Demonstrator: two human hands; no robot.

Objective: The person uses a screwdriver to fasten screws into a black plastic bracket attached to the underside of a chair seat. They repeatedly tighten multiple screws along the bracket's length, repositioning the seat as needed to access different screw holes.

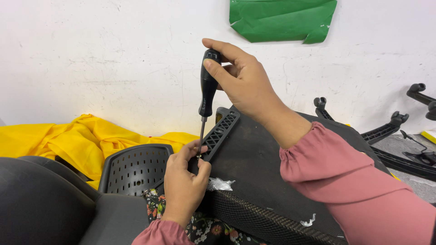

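My right hand [243, 79] grips the top of a black-handled screwdriver [208, 86], held upright with its thin shaft pointing down. The tip meets a black ribbed plastic bracket [221, 129] that lies along the edge of an upturned dark chair seat [259, 168]. My left hand [184, 181] pinches the bracket right at the screwdriver tip, thumb and fingers closed around that spot. The screw itself is hidden by my fingers. Both arms wear pink sleeves.
A perforated black chair part [136, 169] and a dark padded chair back [36, 199] lie at the left, on yellow cloth [77, 138]. A black chair base with legs [390, 131] stands at the right. Green paper [284, 18] hangs on the white wall. Clear plastic scraps [220, 183] rest on the seat.
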